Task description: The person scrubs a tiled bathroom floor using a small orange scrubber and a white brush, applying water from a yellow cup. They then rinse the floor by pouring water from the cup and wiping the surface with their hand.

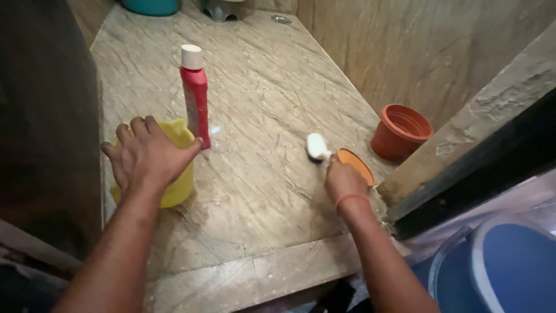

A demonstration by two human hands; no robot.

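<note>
- Veined grey-brown marble floor [260, 104] fills the head view, and both my arms reach down onto it.
- My left hand [152, 155] lies flat over the top of the yellow mug [178, 179], fingers spread and curled over its rim, thumb pointing at the red bottle [196, 101].
- That bottle, with its white cap, stands upright just beside the mug, touching or nearly touching my thumb.
- My right hand [344, 181] is closed around the handle of a scrub brush [317, 146], fingers pressed together; its white head sits on the stone just ahead of my knuckles.
- Right beside that hand lies an orange lid [355, 165], tilted, close to the brush.
- What could go wrong, as I judge it: a nudge of my left thumb could topple the tall, narrow bottle, since it stands on a small base right at the mug.
- A wide stroke of the brush could knock the orange lid; the two are almost touching.
- The floor looks a bit glossy, perhaps wet, so the mug might slide under my palm.
- Around me: a terracotta pot [401, 131] sits against the right wall, well apart from the brush.
- A blue bucket [509, 266] is at lower right, past a dark stone ledge [463, 174] that hems in my right arm.
- Far end: a teal tub [152, 6] and a grey stool [223, 8], out of the way.
</note>
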